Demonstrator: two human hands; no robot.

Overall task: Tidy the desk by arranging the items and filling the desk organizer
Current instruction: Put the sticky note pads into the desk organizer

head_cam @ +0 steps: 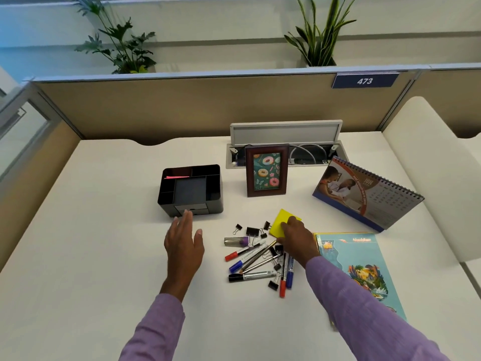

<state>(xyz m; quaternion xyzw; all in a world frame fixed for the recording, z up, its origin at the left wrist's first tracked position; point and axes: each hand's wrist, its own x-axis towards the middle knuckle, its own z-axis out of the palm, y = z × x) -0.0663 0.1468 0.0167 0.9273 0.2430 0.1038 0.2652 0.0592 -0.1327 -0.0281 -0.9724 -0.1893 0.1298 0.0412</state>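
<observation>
On desk centre-right, right hand (292, 234) is gripping the yellow sticky-note pad (279, 222) beside the marker and binder-clip pile (256, 256). Left hand (183, 243) flat, empty, near the black desk organizer (191, 190). Next, probably: lift pad, drop it into a free compartment.

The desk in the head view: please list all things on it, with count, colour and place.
desk organizer: 1, black, left of centre
photo frame: 1, dark brown, upright, centre back
desk calendar: 1, standing, right
yellow sticky notes: 1 pad, under right hand
markers: several; red, blue, black caps; centre pile
binder clips: several, black, in pile
booklet: blue, flat, right front
left hand: open, near organizer
right hand: holds sticky notes
</observation>
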